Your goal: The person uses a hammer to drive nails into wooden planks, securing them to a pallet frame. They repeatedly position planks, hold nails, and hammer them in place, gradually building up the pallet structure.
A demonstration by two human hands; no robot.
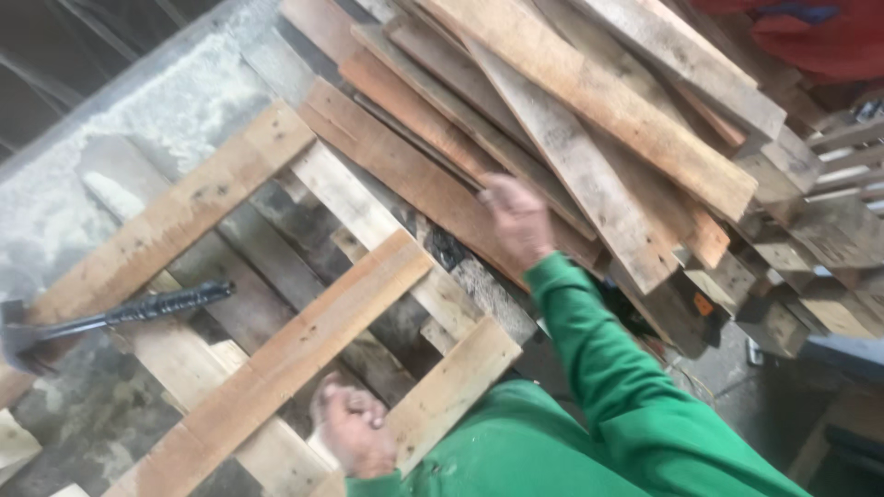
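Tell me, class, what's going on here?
A person in green sleeves works over a wooden pallet. The left hand grips the end of a short plank on it, while the right hand reaches to a heap of loose boards. A black hammer lies on the pallet's far side.

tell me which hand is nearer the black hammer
Left. The left hand grips the near end of a short plank, low and to the right of the hammer. The right hand is farther right, up on the stacked boards.
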